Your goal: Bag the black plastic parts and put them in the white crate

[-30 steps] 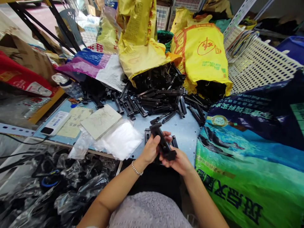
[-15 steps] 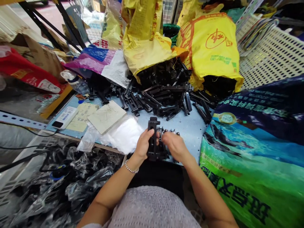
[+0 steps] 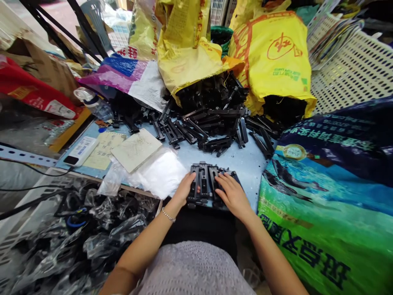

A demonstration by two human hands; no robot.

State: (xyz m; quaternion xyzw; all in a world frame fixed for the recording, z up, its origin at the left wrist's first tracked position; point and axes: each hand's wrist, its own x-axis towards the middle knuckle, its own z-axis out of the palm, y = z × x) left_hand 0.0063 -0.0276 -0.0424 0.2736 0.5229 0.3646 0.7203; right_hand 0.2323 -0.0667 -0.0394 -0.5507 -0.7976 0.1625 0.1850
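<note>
A row of long black plastic parts [image 3: 204, 182] lies side by side at the near edge of the blue tabletop. My left hand [image 3: 183, 189] grips the leftmost black part, thumb on top and a fingertip showing at its right side. Over the right end of the row rests my right hand [image 3: 233, 196], fingers stretched out and touching the parts' tops. It partly covers the parts beneath it. Farther back, a heap of similar black parts [image 3: 211, 123] spills from the mouth of a yellow sack [image 3: 190, 69].
White plastic bags [image 3: 162, 174] and a grey square board [image 3: 136, 150] lie to the left, beside a white device [image 3: 81, 151]. A crate of bagged black items [image 3: 119, 229] stands below left. A green and blue sack [image 3: 325, 205] borders the right side.
The black part that my left hand held upright is down among the row. My right hand has gone from closed fingers to fingers spread over the parts.
</note>
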